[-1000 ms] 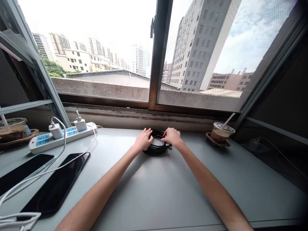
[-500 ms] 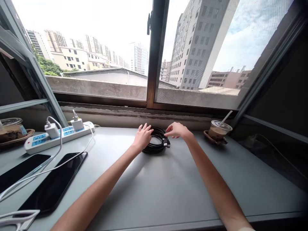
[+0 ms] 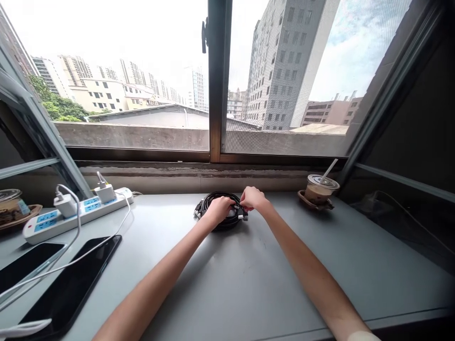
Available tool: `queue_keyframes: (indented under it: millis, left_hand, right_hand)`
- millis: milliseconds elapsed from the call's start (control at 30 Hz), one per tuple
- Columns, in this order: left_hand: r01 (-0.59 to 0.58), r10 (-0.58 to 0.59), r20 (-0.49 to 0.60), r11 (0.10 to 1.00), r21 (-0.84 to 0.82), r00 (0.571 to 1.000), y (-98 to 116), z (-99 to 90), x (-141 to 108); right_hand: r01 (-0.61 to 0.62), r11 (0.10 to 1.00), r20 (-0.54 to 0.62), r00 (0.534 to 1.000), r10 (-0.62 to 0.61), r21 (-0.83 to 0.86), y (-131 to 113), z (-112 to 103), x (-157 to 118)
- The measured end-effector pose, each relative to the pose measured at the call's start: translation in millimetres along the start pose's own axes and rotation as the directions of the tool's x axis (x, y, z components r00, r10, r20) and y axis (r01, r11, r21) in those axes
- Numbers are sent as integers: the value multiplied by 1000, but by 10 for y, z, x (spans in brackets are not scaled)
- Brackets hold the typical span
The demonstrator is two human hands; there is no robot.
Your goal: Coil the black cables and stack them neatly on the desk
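A coil of black cable (image 3: 232, 221) lies on the grey desk (image 3: 227, 284), close to the wall below the window. Dark plugs with pale metal ends show at its left and right edges. My left hand (image 3: 219, 209) reaches over the coil, its fingers closed on the cable near the middle. At the coil's right upper edge, my right hand (image 3: 253, 199) has its fingertips pinched together on the cable, beside a small plug end. The fingertips of both hands are close to each other, and the exact strand between them is partly hidden.
On the left stand a white power strip (image 3: 81, 213) with two chargers and two dark phones (image 3: 78, 279), crossed by white cords. An iced drink cup (image 3: 321, 189) with a straw sits on a brown holder at right. Another cup (image 3: 12, 208) is at far left.
My left hand has gone from spread fingers on the coil's left side to a closed grip nearer its middle. My right hand's fingers have closed at the coil. The view has shifted slightly.
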State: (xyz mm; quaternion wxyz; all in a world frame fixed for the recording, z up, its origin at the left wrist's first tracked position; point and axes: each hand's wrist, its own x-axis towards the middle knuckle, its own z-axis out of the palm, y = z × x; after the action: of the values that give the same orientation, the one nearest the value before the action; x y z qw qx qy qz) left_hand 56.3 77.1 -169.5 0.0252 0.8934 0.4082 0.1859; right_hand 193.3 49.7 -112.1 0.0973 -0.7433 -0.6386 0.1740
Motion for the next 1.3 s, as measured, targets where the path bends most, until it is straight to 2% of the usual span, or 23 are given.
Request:
queue_keyframes:
  millis: [200, 400, 500, 633, 733, 833, 933, 1000, 1100, 1200, 1300]
  left_hand:
    - [103, -109, -115, 993, -60, 987, 106, -60, 34]
    - [107, -113, -103, 992, -61, 988, 226, 17, 17]
    - [94, -97, -73, 995, -44, 993, 264, 26, -7]
    - [38, -38, 10, 999, -12, 999, 283, -19, -31]
    - [28, -28, 17, 999, 24, 999, 237, -129, -19]
    - [81, -80, -30, 995, 55, 996, 106, -311, -1]
    - [172, -166, -84, 982, 78, 983, -91, -482, -7]
    - [228, -219, -104, 970, 88, 970, -223, -525, -33]
    - [281, -276, -66, 956, 85, 959, -380, -444, -88]
    - [330, -332, 11, 942, 58, 943, -495, -271, -122]
    - [358, -358, 37, 934, 9, 933, -587, -161, -120]
  right_hand:
    - [-2, 990, 43, 999, -4, 138, 82, 92, 135]
    - [21, 921, 244, 962, -125, 389, 319, 52, 238]
    - [15, 882, 286, 943, -169, 472, 395, 21, 263]
    - [18, 880, 299, 937, -180, 475, 398, 22, 289]
    - [22, 916, 301, 941, -154, 401, 368, 10, 269]
    - [21, 963, 209, 975, -80, 270, 314, -48, 196]
    - [31, 989, 26, 999, -35, 143, 227, -127, 101]
    - [44, 996, -97, 995, -35, 82, 165, -151, 59]
    - [62, 998, -216, 975, -57, 16, 100, -79, 66]
    - [96, 995, -251, 963, -100, -27, 82, 115, 144]
    - [122, 991, -270, 954, -130, -49, 106, 310, 239]
